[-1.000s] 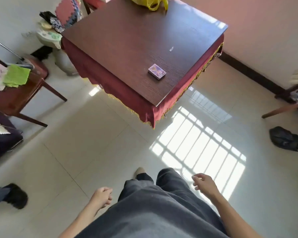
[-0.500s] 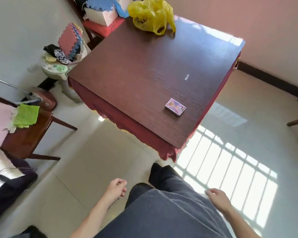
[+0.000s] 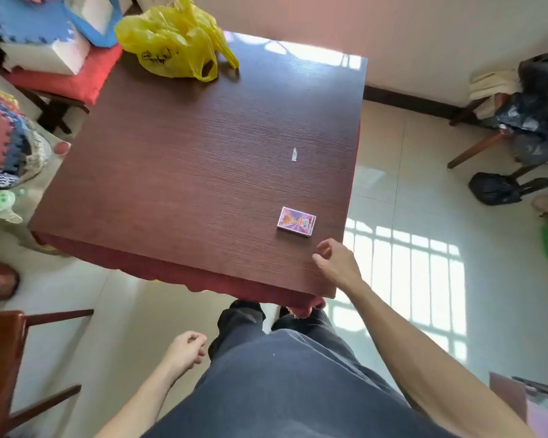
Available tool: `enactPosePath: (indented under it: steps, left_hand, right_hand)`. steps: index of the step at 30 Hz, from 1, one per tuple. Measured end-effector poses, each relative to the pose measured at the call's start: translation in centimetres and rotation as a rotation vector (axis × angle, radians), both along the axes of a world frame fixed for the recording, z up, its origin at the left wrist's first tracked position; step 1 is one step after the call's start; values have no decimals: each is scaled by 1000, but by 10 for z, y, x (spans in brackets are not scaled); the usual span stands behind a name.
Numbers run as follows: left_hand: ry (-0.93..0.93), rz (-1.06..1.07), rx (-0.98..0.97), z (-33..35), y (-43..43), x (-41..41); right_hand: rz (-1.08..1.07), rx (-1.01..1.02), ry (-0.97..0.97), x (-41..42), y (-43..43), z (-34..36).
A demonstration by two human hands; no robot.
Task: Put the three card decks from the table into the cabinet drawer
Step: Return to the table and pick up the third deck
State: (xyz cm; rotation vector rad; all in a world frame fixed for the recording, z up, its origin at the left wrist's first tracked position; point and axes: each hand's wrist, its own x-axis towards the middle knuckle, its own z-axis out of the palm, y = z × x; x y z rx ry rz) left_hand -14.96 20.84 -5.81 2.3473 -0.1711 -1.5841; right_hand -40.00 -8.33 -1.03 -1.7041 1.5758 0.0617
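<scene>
Step in hand: reaching for a card deck (image 3: 296, 221), which lies flat near the near-right corner of the table (image 3: 184, 172). The right hand (image 3: 337, 263) hovers just short of it, grip released and empty. The left hand (image 3: 185, 350) hangs loosely curled, holding nothing. Next move: close over the deck's edges and lift. Only one deck is visible; the cabinet drawer is out of view.
</scene>
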Motion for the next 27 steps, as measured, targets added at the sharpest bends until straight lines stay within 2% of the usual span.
enactPosePath:
  steps: [4, 10, 18, 22, 27]
  left_hand:
    - [-7, -54, -66, 10, -29, 32]
    - [-5, -68, -57, 25, -29, 55]
    - [5, -95, 30, 38, -7, 75]
    - [22, -139, 44, 31, -4, 89]
    - [5, -203, 46, 26, -17, 104]
  right_hand:
    - [100, -183, 97, 42, -25, -4]
    - [314, -230, 340, 74, -47, -16]
    - [286, -257, 403, 83, -49, -28]
    - [198, -218, 361, 72, -30, -24]
    - [-24, -132, 112, 53, 9, -14]
